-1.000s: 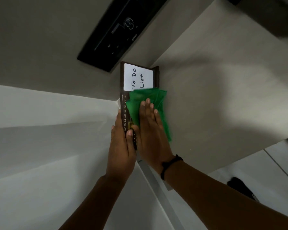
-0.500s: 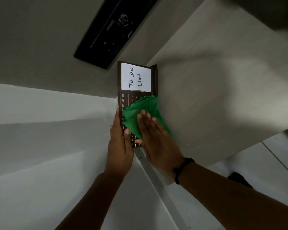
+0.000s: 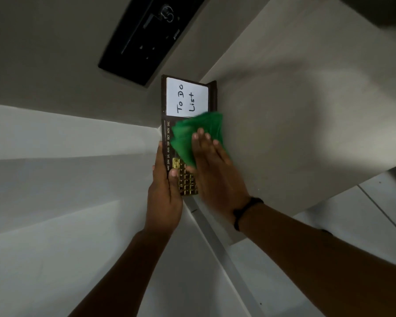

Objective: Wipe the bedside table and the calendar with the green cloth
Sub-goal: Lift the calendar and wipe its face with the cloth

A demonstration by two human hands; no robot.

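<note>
since half a second ago the green cloth (image 3: 196, 136) has slid back up the calendar (image 3: 185, 143), from the near half toward the white to-do card (image 3: 188, 98), so more of the gold date grid shows near the wrist end. the right hand (image 3: 212, 167) lies flat and open on the cloth, fingers spread, pressing it to the calendar face rather than pinching it. the left hand (image 3: 164, 193) wraps the calendar's near left edge, thumb on the front over the month strip, fingers curled behind, steadying it.

the calendar stands at the far left corner of the bedside table (image 3: 295, 124), against the wall and just below a dark wall panel (image 3: 146, 35).

what could go wrong: a hard upward stroke could catch the card's lower edge and lift or crease it, and since the cloth is only pressed, not gripped, it could bunch and slip out from under the palm. a push to the left could tip the calendar off the table edge if the left hand loosens.

room: the tabletop to the right is bare and wide, good for long strokes later; left of the calendar the table ends at once, and the wall closes the far side.
</note>
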